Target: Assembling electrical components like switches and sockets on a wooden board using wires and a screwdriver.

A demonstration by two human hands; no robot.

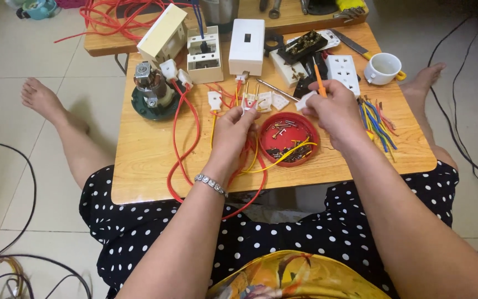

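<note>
Small white plug part [248, 103] with red and yellow wires sits pinched in the fingers of my left hand [233, 130], held just above the low wooden worktop [150, 160], near its middle. My right hand [336, 108] grips an orange-handled screwdriver [319, 82] together with a small white piece [305, 101]; its fingers are closed round both, and the tool points up and away from the part in my left hand.

By my judgement the wiring is partway through. Red cable [186, 138] already runs to a white plug [214, 101] and to connectors [175, 73] by the dark round fitting [153, 91] on the left. Yellow wire [283, 158] loops out of a red dish [289, 138] of small screws, just below my hands. Whether the wires in the held part are screwed down I cannot tell.

Much looks left: an open white box [204, 55], a closed white box [247, 47], a white socket plate [343, 72] and a bundle of cut coloured wires [377, 119] lie unjoined along the far and right side. A white cup [384, 68] stands beyond them.
</note>
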